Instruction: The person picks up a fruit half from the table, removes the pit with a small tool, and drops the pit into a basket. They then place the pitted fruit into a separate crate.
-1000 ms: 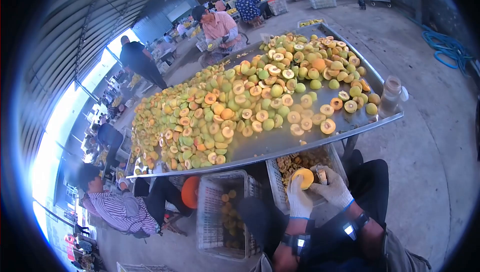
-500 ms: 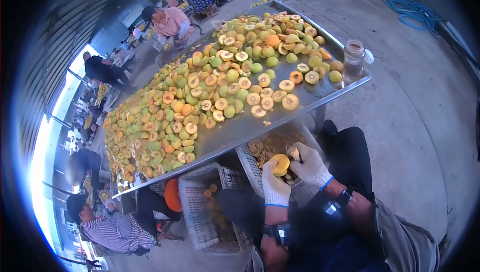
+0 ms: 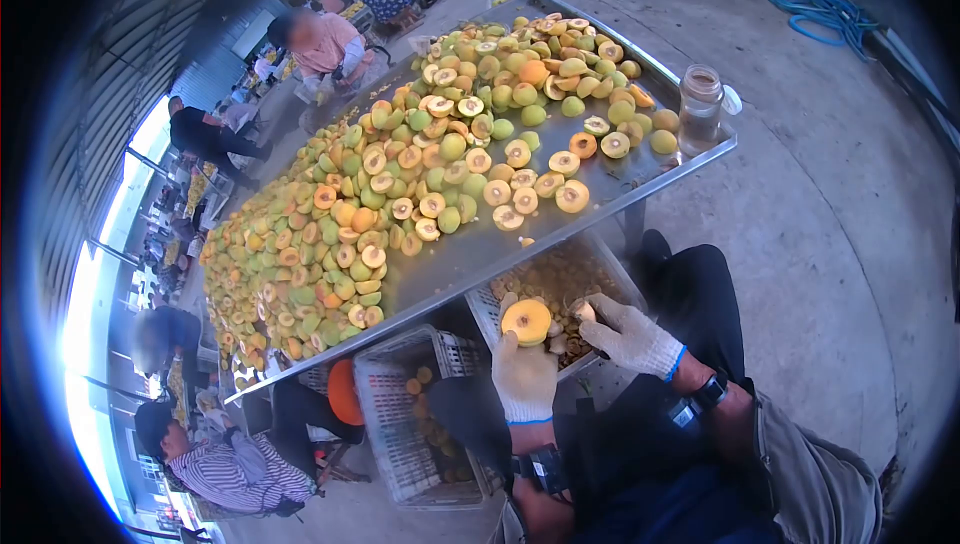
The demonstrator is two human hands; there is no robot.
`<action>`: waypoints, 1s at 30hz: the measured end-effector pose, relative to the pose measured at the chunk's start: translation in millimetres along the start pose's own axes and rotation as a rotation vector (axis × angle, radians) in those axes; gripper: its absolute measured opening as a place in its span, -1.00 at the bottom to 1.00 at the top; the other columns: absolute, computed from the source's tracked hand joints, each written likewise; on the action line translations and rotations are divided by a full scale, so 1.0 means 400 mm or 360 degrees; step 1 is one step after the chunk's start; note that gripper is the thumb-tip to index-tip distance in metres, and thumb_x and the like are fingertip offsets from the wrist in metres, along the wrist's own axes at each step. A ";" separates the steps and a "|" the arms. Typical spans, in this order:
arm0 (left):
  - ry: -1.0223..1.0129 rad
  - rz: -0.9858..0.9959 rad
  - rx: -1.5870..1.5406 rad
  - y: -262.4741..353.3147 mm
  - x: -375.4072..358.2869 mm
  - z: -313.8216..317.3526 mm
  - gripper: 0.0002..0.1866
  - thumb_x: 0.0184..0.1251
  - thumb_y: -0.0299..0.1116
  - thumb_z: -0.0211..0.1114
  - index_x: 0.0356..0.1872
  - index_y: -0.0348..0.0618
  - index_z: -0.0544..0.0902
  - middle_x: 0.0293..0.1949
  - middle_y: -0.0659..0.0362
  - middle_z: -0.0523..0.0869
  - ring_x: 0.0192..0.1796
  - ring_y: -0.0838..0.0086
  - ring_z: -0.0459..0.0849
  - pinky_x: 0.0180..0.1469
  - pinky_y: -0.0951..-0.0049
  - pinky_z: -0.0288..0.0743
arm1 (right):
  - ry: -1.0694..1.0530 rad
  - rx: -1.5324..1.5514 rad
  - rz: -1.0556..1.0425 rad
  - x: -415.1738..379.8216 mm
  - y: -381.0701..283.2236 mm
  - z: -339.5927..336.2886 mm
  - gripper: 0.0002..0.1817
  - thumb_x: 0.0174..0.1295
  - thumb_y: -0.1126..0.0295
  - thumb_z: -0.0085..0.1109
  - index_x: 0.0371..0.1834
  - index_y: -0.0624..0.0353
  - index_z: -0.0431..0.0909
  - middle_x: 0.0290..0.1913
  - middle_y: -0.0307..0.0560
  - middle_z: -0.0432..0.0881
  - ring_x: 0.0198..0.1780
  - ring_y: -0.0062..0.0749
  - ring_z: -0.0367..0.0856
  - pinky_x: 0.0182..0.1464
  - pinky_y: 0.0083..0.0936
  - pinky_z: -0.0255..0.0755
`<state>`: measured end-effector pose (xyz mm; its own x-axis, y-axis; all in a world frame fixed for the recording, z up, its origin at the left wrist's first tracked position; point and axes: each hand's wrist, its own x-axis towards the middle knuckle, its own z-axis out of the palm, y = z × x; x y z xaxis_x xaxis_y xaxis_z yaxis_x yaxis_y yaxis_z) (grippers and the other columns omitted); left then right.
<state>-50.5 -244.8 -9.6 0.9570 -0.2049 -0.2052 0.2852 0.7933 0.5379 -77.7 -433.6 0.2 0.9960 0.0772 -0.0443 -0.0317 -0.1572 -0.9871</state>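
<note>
Low in front of me, my left hand point(image 3: 525, 376), in a white knit glove, holds a yellow peach half point(image 3: 527, 322), its cut face and round hollow turned up. Just right of it, my gloved right hand point(image 3: 634, 340) is closed with thumb and fingers pinched on a small pale thing, which I cannot make out. Both hands are over a white plastic crate point(image 3: 486, 316) that holds brown pits and scraps point(image 3: 572, 279). Above it slopes a metal table point(image 3: 440, 269) with a big heap of halved peaches point(image 3: 340, 219), several cut side up.
A clear jar point(image 3: 700, 109) stands at the table's right corner. Left of my knee is another white crate point(image 3: 385, 424) with some peach halves. A person in a striped top point(image 3: 240, 469) sits at left, another in pink point(image 3: 325, 44) across the table. A blue hose point(image 3: 815, 9) lies coiled on the floor.
My left hand has tilted the peach half so its hollowed face now shows. My right hand has moved slightly away from the fruit, to the right. The view has shifted a little.
</note>
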 end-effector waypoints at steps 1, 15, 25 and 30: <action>-0.0142 0.0060 0.0096 0.007 -0.007 -0.003 -0.35 0.53 0.05 0.26 0.45 -0.11 0.39 0.17 -0.05 0.65 -0.01 0.18 0.64 0.03 0.21 0.54 | -0.0004 -0.0002 0.0000 -0.003 -0.009 -0.005 -0.61 0.49 0.17 0.18 0.18 0.24 0.51 -0.20 0.33 0.70 -0.07 0.11 0.75 -0.01 -0.15 0.52; 0.0091 0.0389 0.0307 -0.031 -0.001 -0.037 -0.34 0.61 0.26 0.09 0.43 -0.05 0.44 0.15 0.02 0.65 0.06 0.21 0.65 0.20 0.14 0.56 | -0.0237 -0.0429 -0.0180 -0.001 -0.101 0.039 -0.64 0.49 0.11 0.18 0.04 0.21 0.53 -0.23 0.36 0.69 -0.17 0.39 0.68 -0.15 0.11 0.50; 0.0505 0.0362 0.0077 -0.044 0.000 0.023 -0.43 0.69 0.25 -0.09 0.19 -0.06 0.51 -0.04 0.00 0.68 -0.05 0.18 0.69 0.07 0.15 0.64 | -0.0174 -0.0668 0.0107 0.012 -0.089 0.098 -0.59 0.54 0.02 0.02 -0.01 0.20 0.54 -0.30 0.36 0.70 -0.23 0.38 0.69 -0.16 0.19 0.50; 0.0606 0.0385 0.0062 -0.047 -0.003 0.068 -0.45 0.65 0.22 0.01 0.08 -0.11 0.56 -0.04 0.05 0.68 0.01 0.22 0.65 0.13 0.21 0.59 | -0.0130 -0.0685 -0.0004 0.012 -0.070 0.121 -0.57 0.56 0.05 -0.01 0.02 0.27 0.52 -0.33 0.38 0.70 -0.29 0.37 0.70 -0.21 0.18 0.51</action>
<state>-55.7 -274.8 2.9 0.9110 0.2148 -0.3521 0.0647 0.7687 0.6363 -75.8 -381.3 20.0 0.9857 0.1529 -0.0710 0.0254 -0.5515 -0.8338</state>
